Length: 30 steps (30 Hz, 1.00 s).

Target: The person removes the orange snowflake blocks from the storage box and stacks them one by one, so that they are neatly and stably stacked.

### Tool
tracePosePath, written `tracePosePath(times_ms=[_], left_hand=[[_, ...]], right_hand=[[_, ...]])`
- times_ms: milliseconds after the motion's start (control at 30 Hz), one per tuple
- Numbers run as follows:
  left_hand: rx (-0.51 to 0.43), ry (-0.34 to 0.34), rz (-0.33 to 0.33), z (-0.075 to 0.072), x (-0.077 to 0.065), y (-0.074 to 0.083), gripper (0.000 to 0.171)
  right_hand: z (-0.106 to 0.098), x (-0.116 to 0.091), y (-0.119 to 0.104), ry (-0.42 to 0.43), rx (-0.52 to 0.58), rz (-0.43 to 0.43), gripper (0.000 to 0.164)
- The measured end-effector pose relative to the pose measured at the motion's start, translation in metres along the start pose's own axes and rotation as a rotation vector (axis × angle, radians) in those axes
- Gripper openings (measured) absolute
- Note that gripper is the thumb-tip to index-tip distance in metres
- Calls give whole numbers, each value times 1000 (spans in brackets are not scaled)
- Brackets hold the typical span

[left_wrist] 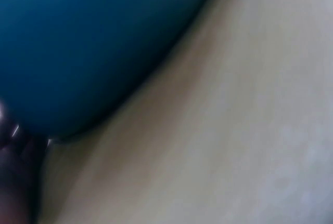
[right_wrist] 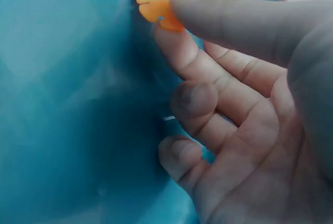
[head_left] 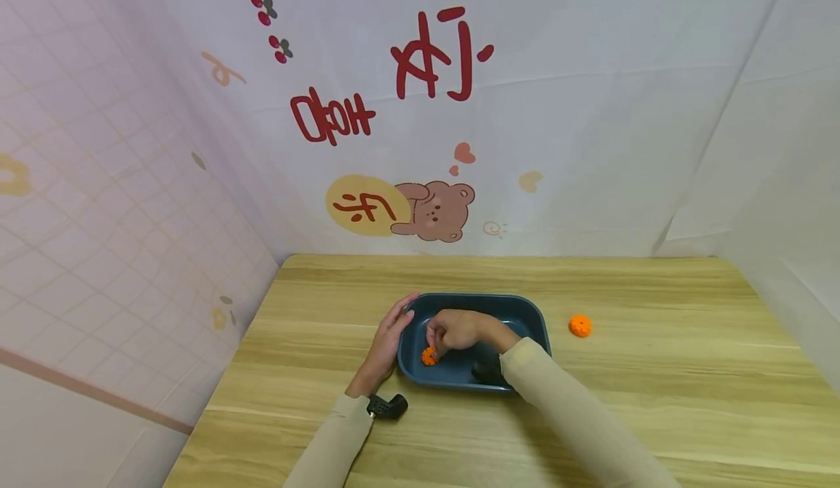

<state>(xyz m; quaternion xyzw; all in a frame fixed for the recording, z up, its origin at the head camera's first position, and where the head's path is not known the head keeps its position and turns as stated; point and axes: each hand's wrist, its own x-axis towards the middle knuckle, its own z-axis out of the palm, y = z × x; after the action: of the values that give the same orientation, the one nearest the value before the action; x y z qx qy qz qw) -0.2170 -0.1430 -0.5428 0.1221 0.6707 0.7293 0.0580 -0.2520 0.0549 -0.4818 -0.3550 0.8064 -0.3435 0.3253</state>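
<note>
My right hand [head_left: 457, 329] reaches down inside a dark blue rectangular basin [head_left: 534, 313]. Its thumb and index finger pinch a flat orange flower-shaped plastic disc [right_wrist: 156, 7] with notched edges, over the basin's left part; the other fingers curl loosely below. In the head view the same disc [head_left: 429, 357] appears close over the basin floor. My left hand [head_left: 386, 346] rests against the basin's left side, fingers extended along the rim. The left wrist view shows the basin's outer wall [left_wrist: 93, 42] with some fingers [left_wrist: 15, 164] dark at the lower left.
Another orange flower-shaped piece [head_left: 580, 325] lies on the wood-grain table [head_left: 663, 371], right of the basin. A black device [head_left: 389, 406] is strapped to my left wrist. Behind the table hangs a white cloth backdrop [head_left: 590, 109] with printed figures.
</note>
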Motion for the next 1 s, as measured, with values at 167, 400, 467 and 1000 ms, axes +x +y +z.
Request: tracePosePath(times_ms=[167,400,467,1000], left_hand=[[6,6,-14,1,0,-1,49],[23,2,2,0,1,-1,48],[24,2,4,0,1,-1,48],[9,23,12,2,1,-1,46]], right_hand=[[-9,-10,-2,52,16,-28,8],[-20,-25,1,114,56,-35,15],[-23,-31,1,127,61,-49,21],[-45,-71,9,175,141,-127,34]])
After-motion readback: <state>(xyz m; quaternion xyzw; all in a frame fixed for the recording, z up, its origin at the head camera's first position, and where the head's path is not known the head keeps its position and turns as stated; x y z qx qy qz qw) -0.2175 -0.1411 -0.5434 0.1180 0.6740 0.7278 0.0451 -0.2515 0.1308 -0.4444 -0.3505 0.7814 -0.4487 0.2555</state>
